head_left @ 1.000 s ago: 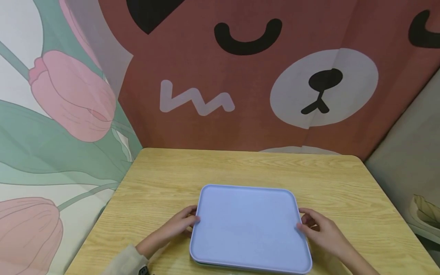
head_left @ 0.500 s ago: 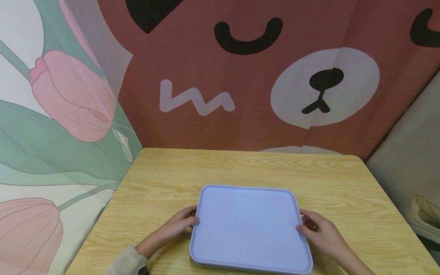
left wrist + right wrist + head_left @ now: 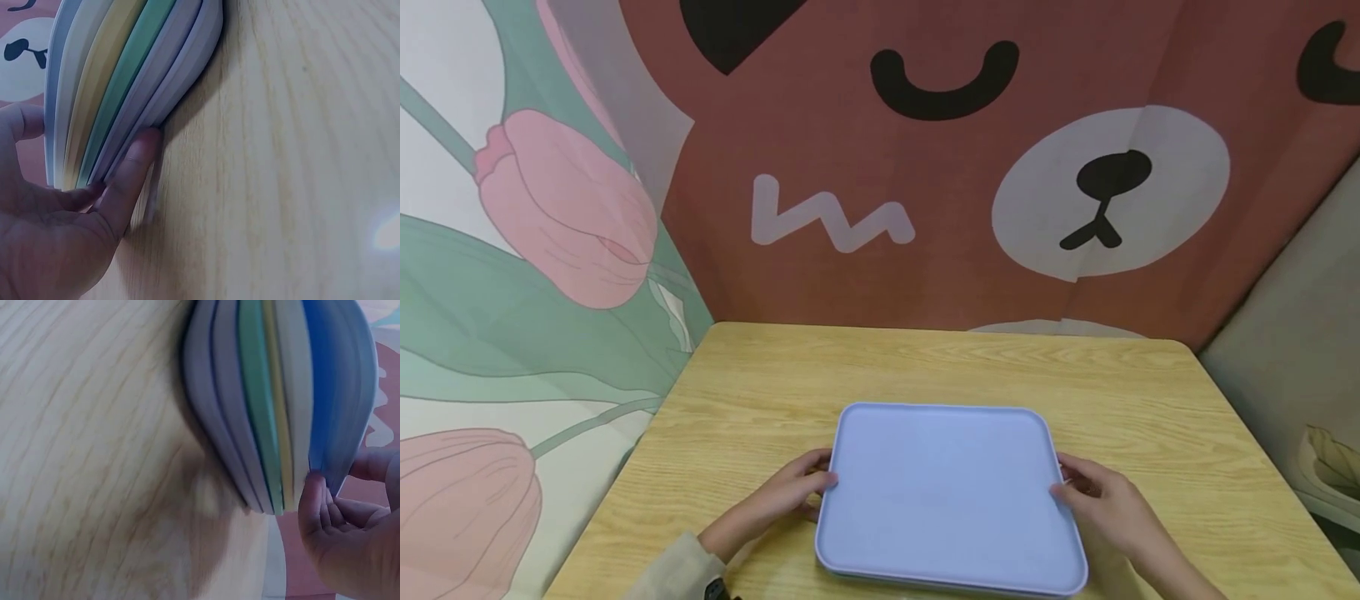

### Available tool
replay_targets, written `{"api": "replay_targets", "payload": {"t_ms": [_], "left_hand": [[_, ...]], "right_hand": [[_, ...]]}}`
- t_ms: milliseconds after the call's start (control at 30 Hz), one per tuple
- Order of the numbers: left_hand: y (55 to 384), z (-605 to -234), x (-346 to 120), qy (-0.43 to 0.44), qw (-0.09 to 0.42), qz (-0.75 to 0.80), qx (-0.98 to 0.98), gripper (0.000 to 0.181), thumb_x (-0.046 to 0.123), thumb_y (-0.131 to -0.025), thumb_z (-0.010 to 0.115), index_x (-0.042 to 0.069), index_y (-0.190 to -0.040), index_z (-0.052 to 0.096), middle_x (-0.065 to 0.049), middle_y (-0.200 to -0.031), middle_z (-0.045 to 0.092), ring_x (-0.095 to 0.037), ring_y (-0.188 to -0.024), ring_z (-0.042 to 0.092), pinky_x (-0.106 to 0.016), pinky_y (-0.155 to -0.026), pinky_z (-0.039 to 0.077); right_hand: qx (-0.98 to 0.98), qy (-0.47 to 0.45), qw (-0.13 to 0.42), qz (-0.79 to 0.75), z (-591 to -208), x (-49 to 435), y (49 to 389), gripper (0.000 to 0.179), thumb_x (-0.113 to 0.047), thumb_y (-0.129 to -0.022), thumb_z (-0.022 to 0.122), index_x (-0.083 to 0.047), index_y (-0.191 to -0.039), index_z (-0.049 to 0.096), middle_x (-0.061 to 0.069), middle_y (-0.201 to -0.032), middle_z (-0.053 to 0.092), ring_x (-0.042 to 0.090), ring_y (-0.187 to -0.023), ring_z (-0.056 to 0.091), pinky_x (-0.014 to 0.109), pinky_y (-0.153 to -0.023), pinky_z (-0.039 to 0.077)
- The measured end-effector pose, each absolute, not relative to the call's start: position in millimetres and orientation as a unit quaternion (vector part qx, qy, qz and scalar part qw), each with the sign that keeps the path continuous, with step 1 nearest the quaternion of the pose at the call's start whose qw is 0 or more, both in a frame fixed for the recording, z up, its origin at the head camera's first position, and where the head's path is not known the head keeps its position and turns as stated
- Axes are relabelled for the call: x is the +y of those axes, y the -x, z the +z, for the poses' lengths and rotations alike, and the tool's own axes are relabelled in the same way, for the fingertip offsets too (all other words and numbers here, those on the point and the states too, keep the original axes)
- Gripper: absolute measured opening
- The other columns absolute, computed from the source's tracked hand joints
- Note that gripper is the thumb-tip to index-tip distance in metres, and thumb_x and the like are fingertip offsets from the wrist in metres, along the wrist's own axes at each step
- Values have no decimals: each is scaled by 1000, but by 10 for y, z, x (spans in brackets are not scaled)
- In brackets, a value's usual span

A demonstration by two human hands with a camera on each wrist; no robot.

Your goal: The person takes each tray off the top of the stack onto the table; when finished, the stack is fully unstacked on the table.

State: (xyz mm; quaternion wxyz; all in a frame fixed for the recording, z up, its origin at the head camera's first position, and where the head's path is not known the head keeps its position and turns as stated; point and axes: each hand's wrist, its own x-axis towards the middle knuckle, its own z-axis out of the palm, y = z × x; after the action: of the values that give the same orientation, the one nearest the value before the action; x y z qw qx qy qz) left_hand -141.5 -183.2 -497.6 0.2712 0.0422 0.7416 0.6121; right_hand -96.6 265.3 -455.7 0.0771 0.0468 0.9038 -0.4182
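A stack of rectangular trays lies at the front of the table, its top tray light blue (image 3: 951, 492). Below it, the left wrist view shows a white tray (image 3: 76, 87), a yellow tray (image 3: 100, 81), a green tray (image 3: 128, 87) and two lilac trays (image 3: 187, 69). My left hand (image 3: 790, 490) grips the stack's left side, thumb on the top rim and a finger reaching down to the lowest tray. My right hand (image 3: 1105, 504) pinches the blue tray's right rim. In the right wrist view a gap separates that side of the blue tray (image 3: 347, 381) from the white one.
The wood-grain table (image 3: 760, 367) extends behind and beside the stack. A bear-print backdrop (image 3: 820, 283) rises at its far edge, with tulip-print fabric (image 3: 572, 208) on the left. A pale container (image 3: 1330, 462) stands beyond the table's right side.
The blue tray's right side has risen slightly, its edge shifting a little rightward with my right hand. My left hand stays on the left side of the stack.
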Motion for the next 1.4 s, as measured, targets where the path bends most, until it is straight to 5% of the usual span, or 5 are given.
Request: {"api": "replay_targets", "payload": {"t_ms": [400,1000,1400], "left_hand": [[1414,-5015,-1844,-43,275,633,723,69,24,-100,58,-11,-151,30,-20,-132,56,-23,-99,62,-45,-78,62],[1403,-5013,-1878,-53,293,649,700,71,34,-101,55,-8,-153,31,-17,-122,59,-23,-102,61,-46,-84,61],[1387,-5053,-1888,-57,278,649,706,71,21,-97,61,-7,-153,30,-27,-148,45,-29,-114,63,-47,-85,60]], "right_hand": [[776,-119,175,-595,-4478,2670,1014,68,-15,-98,66,7,-153,33,16,-123,65,19,-103,67,42,-84,60],[731,-116,152,-655,-4496,2737,1072,68,-12,-100,63,8,-155,28,-5,-105,66,9,-94,67,34,-81,60],[737,-79,119,-661,-4429,2855,1350,71,-15,-101,62,8,-156,24,-11,-103,66,7,-94,68,30,-82,59]]}}
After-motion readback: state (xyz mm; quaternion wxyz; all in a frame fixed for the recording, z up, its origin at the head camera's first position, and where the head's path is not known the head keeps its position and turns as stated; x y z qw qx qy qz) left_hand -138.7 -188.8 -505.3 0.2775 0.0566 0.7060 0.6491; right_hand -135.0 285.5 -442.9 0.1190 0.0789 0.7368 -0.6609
